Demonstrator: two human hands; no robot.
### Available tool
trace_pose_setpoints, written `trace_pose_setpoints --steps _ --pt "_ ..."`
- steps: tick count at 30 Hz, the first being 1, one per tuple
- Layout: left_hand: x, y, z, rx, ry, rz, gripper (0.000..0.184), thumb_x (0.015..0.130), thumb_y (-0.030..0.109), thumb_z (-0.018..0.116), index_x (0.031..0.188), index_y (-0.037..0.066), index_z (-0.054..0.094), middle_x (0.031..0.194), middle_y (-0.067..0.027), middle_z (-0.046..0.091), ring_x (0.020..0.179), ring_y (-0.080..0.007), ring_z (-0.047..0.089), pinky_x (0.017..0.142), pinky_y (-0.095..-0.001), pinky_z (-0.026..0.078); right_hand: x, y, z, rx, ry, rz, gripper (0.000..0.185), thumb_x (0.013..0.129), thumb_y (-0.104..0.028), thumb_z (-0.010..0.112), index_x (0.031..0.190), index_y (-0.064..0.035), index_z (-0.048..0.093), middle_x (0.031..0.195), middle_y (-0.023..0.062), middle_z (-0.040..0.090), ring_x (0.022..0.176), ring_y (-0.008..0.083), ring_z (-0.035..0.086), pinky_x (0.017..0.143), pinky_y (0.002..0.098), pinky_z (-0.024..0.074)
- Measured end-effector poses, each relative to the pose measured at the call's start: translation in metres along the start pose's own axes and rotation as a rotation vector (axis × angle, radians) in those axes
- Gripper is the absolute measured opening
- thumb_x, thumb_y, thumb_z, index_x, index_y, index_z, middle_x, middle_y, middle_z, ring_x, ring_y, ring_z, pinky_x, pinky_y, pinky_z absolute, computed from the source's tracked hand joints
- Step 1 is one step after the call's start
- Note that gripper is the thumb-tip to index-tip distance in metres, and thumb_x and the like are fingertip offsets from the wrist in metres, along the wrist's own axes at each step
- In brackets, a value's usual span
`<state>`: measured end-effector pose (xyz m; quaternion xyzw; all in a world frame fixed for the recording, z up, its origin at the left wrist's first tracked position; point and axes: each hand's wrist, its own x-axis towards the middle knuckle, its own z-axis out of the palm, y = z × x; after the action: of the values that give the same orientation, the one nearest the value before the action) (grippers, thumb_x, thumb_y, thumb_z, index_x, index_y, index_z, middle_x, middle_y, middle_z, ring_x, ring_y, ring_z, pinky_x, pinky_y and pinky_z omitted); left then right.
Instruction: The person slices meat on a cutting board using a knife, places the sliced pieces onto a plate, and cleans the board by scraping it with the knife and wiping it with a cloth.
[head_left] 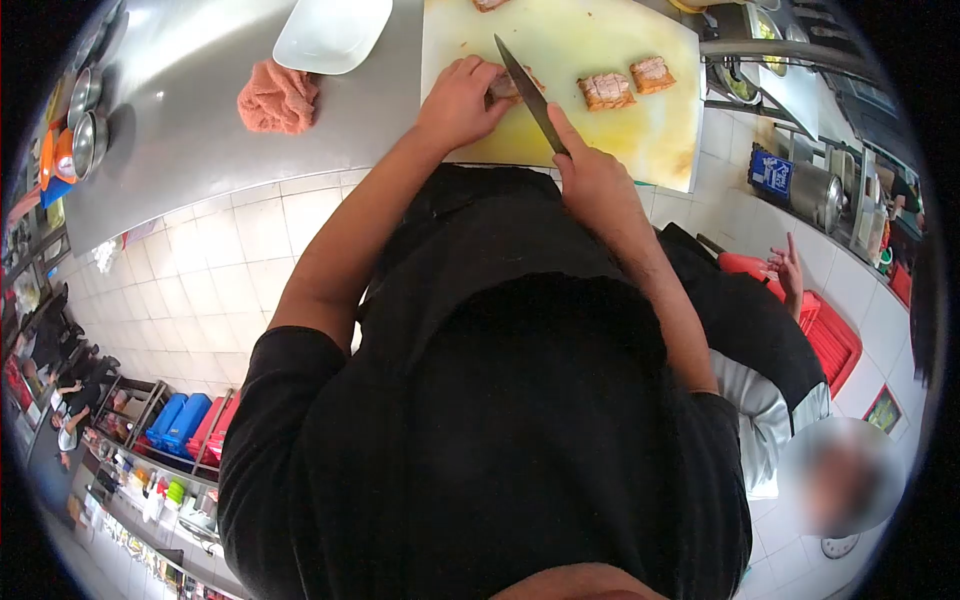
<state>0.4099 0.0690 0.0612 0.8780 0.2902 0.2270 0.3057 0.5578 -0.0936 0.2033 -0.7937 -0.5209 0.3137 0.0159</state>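
My right hand (592,178) is closed around the handle of a kitchen knife (530,92), its index finger stretched along the blade's back. The blade points up and to the left, beside a piece of cooked meat (505,88). My left hand (462,100) grips that piece with bent fingers against the cutting board (640,140), partly hiding it. Whether the edge touches the meat I cannot tell. To the right on the board lie a larger scored piece of crusted meat (606,91) and a smaller one (652,74). Another piece (489,4) shows at the top edge.
Left of the board, a crumpled orange cloth (278,97) and a white dish (332,35) sit on the steel counter (190,110). Metal bowls (88,140) stand at its far left. Another person (760,330) is close on my right, near red crates (830,340).
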Motion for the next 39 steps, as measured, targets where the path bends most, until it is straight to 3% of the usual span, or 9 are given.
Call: trace_pose_setpoints --steps 12,27,32,36,39 --pt "0.006 0.008 -0.002 0.047 -0.036 -0.047 0.039 0.083 0.025 0.08 0.114 0.006 0.066 0.108 -0.0145 0.065 0.107 -0.0363 0.062 0.095 -0.0473 0.051 -0.001 0.005 0.003 -0.163 0.004 -0.062 0.072 0.102 -0.016 0.058 0.166 -0.026 0.027 0.083 0.0255 0.07 0.081 0.0466 0.069 0.079 0.0579 0.0533" --pt "0.006 0.003 0.0 0.03 0.001 -0.057 0.042 0.084 0.025 0.078 0.116 0.001 0.064 0.111 -0.0179 0.065 0.109 -0.0393 0.062 0.098 -0.0494 0.05 0.024 -0.01 -0.014 -0.129 -0.078 -0.045 0.072 0.102 -0.015 0.057 0.165 -0.0305 0.027 0.09 0.0299 0.071 0.085 0.05 0.069 0.08 0.0617 0.0518" --pt "0.008 -0.004 0.009 0.017 0.048 -0.057 0.043 0.083 0.025 0.079 0.116 0.003 0.065 0.113 -0.018 0.064 0.112 -0.04 0.061 0.099 -0.0494 0.05 0.068 0.021 0.051 0.114 0.14 -0.154 0.07 0.102 -0.016 0.056 0.165 -0.0307 0.029 0.092 0.0309 0.071 0.085 0.0514 0.068 0.08 0.0616 0.0516" --pt "0.006 0.007 0.002 -0.028 -0.02 -0.127 0.048 0.083 0.026 0.081 0.122 0.004 0.064 0.118 -0.019 0.062 0.114 -0.0406 0.059 0.099 -0.0482 0.051 0.055 0.012 0.018 0.117 0.088 -0.131 0.069 0.103 -0.017 0.057 0.165 -0.0323 0.03 0.095 0.031 0.071 0.089 0.0517 0.068 0.081 0.0607 0.0517" --pt "-0.002 0.006 -0.003 -0.04 0.045 -0.075 0.054 0.082 0.025 0.082 0.128 0.004 0.061 0.122 -0.0197 0.061 0.116 -0.041 0.059 0.101 -0.0478 0.051 0.032 0.011 -0.002 0.063 0.131 -0.066 0.07 0.103 -0.018 0.057 0.165 -0.0338 0.03 0.095 0.0307 0.071 0.09 0.0515 0.068 0.083 0.0599 0.052"
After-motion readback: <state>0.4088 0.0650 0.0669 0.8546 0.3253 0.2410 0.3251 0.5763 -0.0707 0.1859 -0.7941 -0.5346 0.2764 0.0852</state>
